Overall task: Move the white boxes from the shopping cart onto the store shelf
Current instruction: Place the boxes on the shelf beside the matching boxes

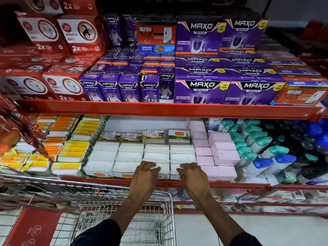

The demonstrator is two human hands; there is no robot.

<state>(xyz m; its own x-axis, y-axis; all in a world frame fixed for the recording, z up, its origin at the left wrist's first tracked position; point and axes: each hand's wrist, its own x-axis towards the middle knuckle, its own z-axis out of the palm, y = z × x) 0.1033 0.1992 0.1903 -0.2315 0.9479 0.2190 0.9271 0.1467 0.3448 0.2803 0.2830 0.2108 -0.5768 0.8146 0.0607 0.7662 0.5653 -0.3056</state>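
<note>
Several white boxes [127, 155] lie in rows on the lower store shelf [106, 181], between yellow packs and pink boxes. My left hand [145, 173] rests on a front-row white box [164, 168], fingers curled over its left end. My right hand [190, 172] presses on the neighbouring front white box [174, 170], fingers curled on its top. Both hands sit at the shelf's front edge. The wire shopping cart [142, 219] stands below my arms; I see no white box in its visible basket.
Purple Maxo cartons [202, 91] and red cartons [62, 86] fill the upper shelf behind a red rail [159, 109]. Pink boxes [223, 155] and teal- and blue-capped bottles [266, 153] stand right of the white boxes. Yellow and orange packs [71, 153] lie left.
</note>
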